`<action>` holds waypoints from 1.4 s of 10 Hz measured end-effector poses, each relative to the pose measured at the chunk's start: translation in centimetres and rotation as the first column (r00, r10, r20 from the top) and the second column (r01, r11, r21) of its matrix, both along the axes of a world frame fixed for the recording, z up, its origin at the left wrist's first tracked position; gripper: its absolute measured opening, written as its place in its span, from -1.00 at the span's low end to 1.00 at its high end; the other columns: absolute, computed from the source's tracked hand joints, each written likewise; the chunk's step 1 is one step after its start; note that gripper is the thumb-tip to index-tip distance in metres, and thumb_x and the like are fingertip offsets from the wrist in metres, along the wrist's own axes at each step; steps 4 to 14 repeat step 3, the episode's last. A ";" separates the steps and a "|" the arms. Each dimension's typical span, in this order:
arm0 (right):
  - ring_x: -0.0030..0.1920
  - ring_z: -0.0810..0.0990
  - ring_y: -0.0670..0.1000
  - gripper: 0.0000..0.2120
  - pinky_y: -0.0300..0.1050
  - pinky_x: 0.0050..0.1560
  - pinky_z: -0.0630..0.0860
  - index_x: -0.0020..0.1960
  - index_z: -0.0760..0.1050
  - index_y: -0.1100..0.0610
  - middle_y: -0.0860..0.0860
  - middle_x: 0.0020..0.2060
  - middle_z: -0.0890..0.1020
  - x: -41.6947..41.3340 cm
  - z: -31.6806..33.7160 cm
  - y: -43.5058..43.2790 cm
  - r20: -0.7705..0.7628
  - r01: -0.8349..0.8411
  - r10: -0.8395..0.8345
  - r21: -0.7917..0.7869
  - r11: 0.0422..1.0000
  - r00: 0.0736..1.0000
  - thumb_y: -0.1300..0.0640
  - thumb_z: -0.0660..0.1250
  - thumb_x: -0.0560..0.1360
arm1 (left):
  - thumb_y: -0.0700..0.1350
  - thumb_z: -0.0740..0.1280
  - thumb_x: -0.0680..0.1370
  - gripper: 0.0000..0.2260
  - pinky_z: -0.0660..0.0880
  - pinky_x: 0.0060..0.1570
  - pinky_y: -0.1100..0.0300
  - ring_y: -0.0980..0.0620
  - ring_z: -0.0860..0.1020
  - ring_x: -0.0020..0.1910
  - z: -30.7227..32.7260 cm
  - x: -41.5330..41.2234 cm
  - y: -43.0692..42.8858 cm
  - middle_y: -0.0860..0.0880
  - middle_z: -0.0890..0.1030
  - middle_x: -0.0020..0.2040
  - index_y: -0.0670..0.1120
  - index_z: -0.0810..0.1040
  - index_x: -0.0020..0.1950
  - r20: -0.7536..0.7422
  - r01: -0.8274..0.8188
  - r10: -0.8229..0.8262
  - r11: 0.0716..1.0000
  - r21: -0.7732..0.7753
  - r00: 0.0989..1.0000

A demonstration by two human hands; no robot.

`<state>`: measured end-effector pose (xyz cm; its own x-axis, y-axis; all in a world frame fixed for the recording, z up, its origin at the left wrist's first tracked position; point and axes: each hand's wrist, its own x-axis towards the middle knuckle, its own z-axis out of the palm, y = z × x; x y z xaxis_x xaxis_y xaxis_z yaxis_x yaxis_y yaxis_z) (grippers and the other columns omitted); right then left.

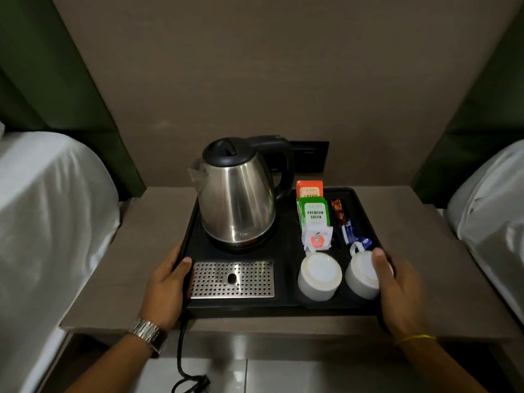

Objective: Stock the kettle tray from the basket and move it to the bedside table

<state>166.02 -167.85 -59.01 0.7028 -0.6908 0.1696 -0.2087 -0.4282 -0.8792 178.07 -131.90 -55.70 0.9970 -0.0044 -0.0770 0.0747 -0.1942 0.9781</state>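
Observation:
A black kettle tray [286, 304] rests on the brown bedside table [119, 268]. On it stand a steel kettle [236, 199] with a black lid and handle, a perforated metal drip plate [232, 279], two upturned white cups [319, 275], and green, orange and white tea sachets [314, 214] with red and blue stick packets [344, 225]. My left hand [166, 287] grips the tray's left edge, thumb over the rim. My right hand [397, 293] holds the right edge, its thumb lying over the right cup [360, 276].
White-covered beds [48, 217] flank the table on both sides. A black socket plate [310, 156] sits on the wall behind the kettle. The kettle's black cord [181, 361] hangs off the table's front edge toward the tiled floor.

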 end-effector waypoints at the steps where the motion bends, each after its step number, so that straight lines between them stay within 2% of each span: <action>1: 0.20 0.60 0.24 -0.37 0.23 0.30 0.49 0.28 0.61 0.20 0.20 0.18 0.67 0.1 -0.1 0.0 0.002 0.052 -0.052 -0.091 0.995 0.999 -0.30 0.15 0.61 | -0.22 0.23 0.66 -0.65 0.44 -0.23 0.58 0.47 0.62 -0.11 -0.1 -0.1 -0.1 0.31 0.68 -0.03 0.17 0.47 0.35 -0.014 -0.014 0.013 0.999 -0.033 1.000; 2: 0.22 0.61 0.27 -0.40 0.20 0.34 0.47 0.28 0.63 0.23 0.23 0.20 0.68 0.5 0.5 0.2 -0.035 0.126 -0.131 -0.110 0.986 0.991 -0.24 0.15 0.62 | -0.24 0.25 0.65 -0.60 0.39 -0.06 0.60 0.40 0.58 0.03 0.7 0.9 -0.4 0.15 0.60 0.25 0.06 0.47 0.46 -0.070 -0.066 0.063 0.997 -0.033 0.996; 3: 0.21 0.64 0.32 -0.45 0.14 0.40 0.42 0.26 0.65 0.28 0.28 0.19 0.69 0.4 0.7 0.9 0.026 0.137 -0.135 -0.174 0.975 0.991 -0.16 0.19 0.65 | -0.27 0.27 0.64 -0.60 0.34 0.23 0.42 0.20 0.54 0.20 0.1 0.6 -0.3 0.01 0.58 0.37 -0.04 0.49 0.47 -0.058 -0.099 0.099 0.995 0.012 0.993; 14: 0.21 0.64 0.32 -0.45 0.14 0.40 0.42 0.26 0.65 0.28 0.28 0.19 0.69 0.4 0.7 0.9 0.026 0.137 -0.135 -0.174 0.975 0.991 -0.16 0.19 0.65 | -0.27 0.27 0.64 -0.60 0.34 0.23 0.42 0.20 0.54 0.20 0.1 0.6 -0.3 0.01 0.58 0.37 -0.04 0.49 0.47 -0.058 -0.099 0.099 0.995 0.012 0.993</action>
